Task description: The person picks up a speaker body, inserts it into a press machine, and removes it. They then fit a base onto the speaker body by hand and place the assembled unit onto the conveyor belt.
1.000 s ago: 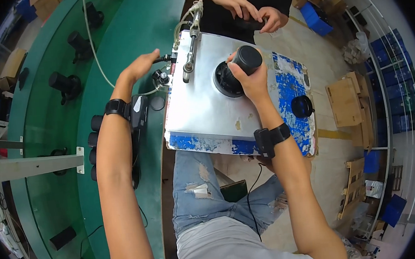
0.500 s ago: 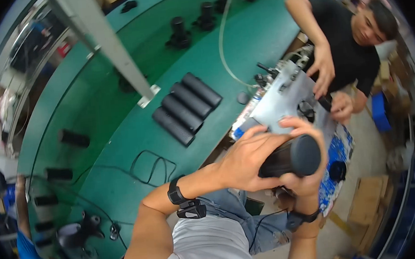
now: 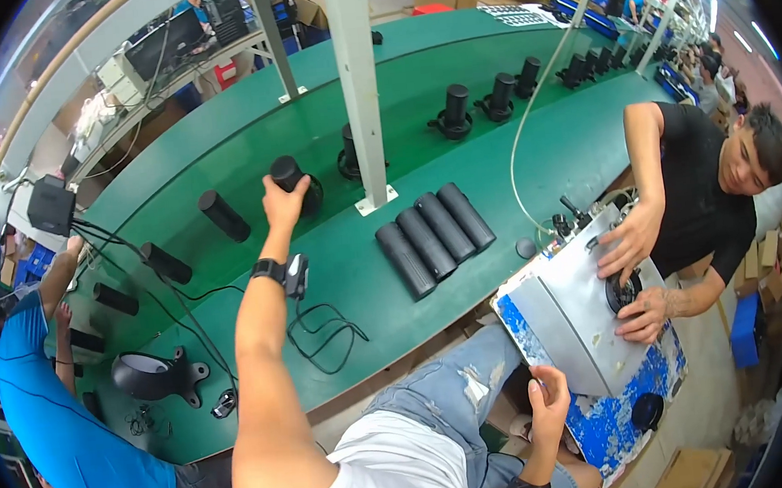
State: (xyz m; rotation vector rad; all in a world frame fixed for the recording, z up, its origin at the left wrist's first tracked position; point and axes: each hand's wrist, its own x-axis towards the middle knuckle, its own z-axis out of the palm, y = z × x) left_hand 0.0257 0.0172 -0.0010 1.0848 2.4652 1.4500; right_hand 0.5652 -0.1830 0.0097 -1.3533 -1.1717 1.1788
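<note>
Across the green conveyor top, toward its far side: the left hand [image 3: 283, 198] is stretched out on a long bare forearm
Left hand grip: fingers closed around a black cylinder [image 3: 291, 175], held upright just above the green conveyor [image 3: 497, 174]
Left wrist: a black wristband with a small device [image 3: 284, 272] clipped to it
Right hand: the right hand [image 3: 549, 409] sits low, near the person's lap, at the near edge of the metal fixture plate [image 3: 576, 321]
Right hand grip: fingers loosely curled, holding nothing that shows; fingertips close to the plate's blue-flecked near edge, contact cannot be told
Cylinder's place: left of the white upright post [image 3: 357, 89], near the middle of the conveyor, well apart from the fixture plate
Lying cylinders: three black cylinders [image 3: 434, 231] lie side by side near the foot of the post, toward the conveyor's near edge
Standing parts: more black cylinders on round bases [image 3: 456, 113] stand in a row along the far edge
Left end: single black cylinders [image 3: 223, 216] lie scattered, with black cables [image 3: 319, 329] trailing to the near edge
Co-worker in black: a person on the right has both hands on the fixture plate, one hand [image 3: 628, 242] on top and one at a round black part [image 3: 620, 291]
Co-worker in blue: a person in a blue shirt [image 3: 73, 439] stands at the conveyor's left end
</note>
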